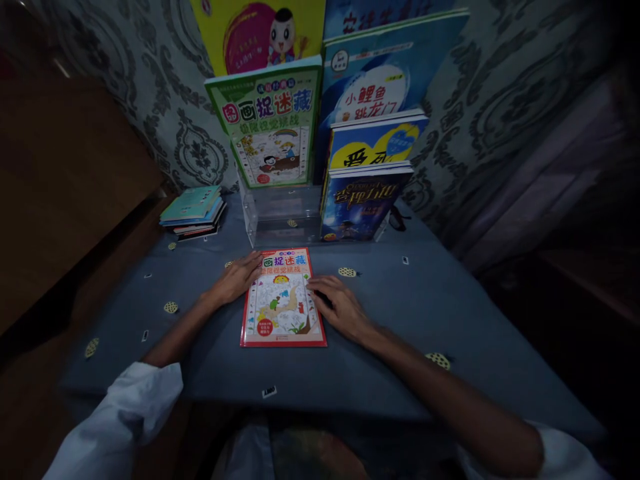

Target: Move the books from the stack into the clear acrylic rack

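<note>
A red-bordered picture book [285,303] lies flat and closed on the cloth-covered table, its cover facing up. My left hand [238,277] rests at the book's upper left edge, fingers stretched out and reaching over the corner of the cover. At the right edge, my right hand [343,308] lies with its fingers loosely extended, the tips touching the cover's side. Neither hand is closed around the book. Just behind it stands a clear acrylic book rack [280,223]. A green-bordered picture book [267,127] with a similar cover leans in the rack's left column.
Several books fill the rack's right column, a dark blue book [363,203] foremost. A yellow book [260,33] stands at the back left. A small stack of books [194,212] lies left of the rack. The blue-grey tablecloth [380,373] has yellow pineapple prints.
</note>
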Demonstrator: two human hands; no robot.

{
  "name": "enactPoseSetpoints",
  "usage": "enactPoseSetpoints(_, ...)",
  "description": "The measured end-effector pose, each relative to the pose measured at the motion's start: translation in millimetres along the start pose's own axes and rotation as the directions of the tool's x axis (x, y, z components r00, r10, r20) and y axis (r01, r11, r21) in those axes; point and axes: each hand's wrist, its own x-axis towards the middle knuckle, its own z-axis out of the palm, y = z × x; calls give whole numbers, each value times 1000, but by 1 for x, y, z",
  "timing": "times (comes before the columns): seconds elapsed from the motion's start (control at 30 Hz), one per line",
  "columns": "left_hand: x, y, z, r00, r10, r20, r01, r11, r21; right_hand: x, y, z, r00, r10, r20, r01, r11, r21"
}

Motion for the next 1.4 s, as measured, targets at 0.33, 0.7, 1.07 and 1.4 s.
enactPoseSetpoints(0.33,-108,34,1,991,125,-50,-122,991,63,1,-1,0,1000,3,14,-3,1000,-15)
enactPoseSetpoints(0.7,-130,134,24,941,339,-15,-331,926,183,0,1,3,1000,-8,-7,8,1000,-1)
enactPoseSetpoints(1.07,-83,153,29,925,379,26,-377,910,173,-4,9,6,999,-41,-36,40,999,-23)
enactPoseSetpoints(1.4,-88,102,17,986,160,-37,-152,976,158,63,-32,53,889,-219,402,224,974,35)
